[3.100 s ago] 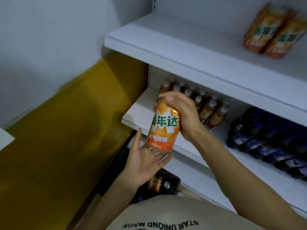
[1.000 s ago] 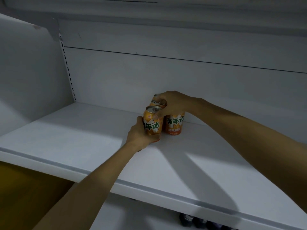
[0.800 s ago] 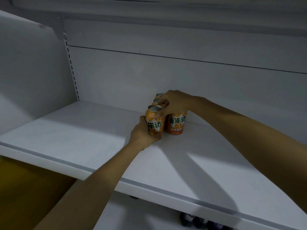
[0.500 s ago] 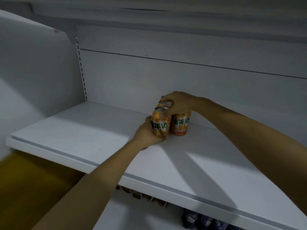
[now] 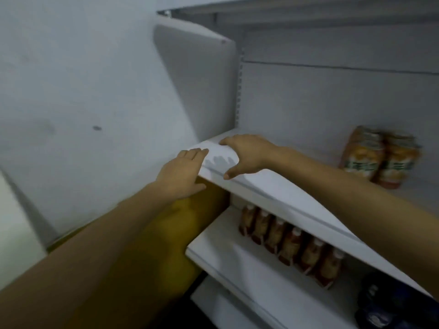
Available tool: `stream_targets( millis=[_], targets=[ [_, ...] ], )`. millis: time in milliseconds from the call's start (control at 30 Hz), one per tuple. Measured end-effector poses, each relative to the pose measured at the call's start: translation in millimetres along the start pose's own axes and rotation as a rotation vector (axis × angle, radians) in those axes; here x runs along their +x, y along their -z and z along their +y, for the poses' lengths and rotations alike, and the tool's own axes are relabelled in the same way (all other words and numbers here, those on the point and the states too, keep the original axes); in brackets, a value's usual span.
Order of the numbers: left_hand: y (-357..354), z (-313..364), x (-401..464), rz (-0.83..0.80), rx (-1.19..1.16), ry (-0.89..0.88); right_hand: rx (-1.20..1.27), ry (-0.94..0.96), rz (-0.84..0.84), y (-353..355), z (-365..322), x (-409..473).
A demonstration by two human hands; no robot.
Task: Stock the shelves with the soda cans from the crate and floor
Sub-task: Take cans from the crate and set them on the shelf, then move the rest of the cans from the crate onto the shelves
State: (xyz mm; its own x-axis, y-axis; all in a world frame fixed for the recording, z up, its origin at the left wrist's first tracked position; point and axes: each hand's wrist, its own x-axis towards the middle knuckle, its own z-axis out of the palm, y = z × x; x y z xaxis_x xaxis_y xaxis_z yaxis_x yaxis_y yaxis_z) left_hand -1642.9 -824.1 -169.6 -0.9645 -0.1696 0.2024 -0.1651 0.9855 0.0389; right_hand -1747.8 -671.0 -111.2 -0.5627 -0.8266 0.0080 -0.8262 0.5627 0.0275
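Moved: left hand (image 5: 181, 175) and right hand (image 5: 247, 155) off the cans (image 5: 380, 156), now at shelf (image 5: 273, 186) corner.
Fingers: spread, empty.
Cans: orange, upright, touching, blurred.

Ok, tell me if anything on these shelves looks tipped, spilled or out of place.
Nothing stands out. The orange cans stand upright together on the upper shelf, and the bottles below sit in a neat row. Motion blur hides finer detail.

You get no legible text here. The orange cans (image 5: 380, 156) at the back of the upper shelf (image 5: 273, 184) carry a green band of lettering, smeared by motion blur. Labels on the bottles (image 5: 289, 243) below that shelf are too small and blurred.
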Motion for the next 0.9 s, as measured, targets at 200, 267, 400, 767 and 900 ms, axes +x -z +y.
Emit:
stream_targets(
  millis=[200, 267, 400, 767, 900],
  targets=[
    [-81, -68, -93, -0.237, 0.025, 0.1, 0.178, 0.182, -0.104, -107, -85, 0],
    [-115, -80, -122, -0.373, -0.006, 0.155, 0.22, 0.175, -0.21, -151, -97, -11],
    [-181, -85, -178, -0.568, -0.065, 0.165, 0.333, 0.086, -0.444, -237, -107, -39],
    [-417, -32, -308, -1.071, -0.41, 0.323, 0.834, -0.465, -0.986, -526, -98, -142],
    [-513, 0, -351, -1.109, -0.605, 0.488, 0.888, -0.732, -1.08, -646, -103, -172]
  ],
)
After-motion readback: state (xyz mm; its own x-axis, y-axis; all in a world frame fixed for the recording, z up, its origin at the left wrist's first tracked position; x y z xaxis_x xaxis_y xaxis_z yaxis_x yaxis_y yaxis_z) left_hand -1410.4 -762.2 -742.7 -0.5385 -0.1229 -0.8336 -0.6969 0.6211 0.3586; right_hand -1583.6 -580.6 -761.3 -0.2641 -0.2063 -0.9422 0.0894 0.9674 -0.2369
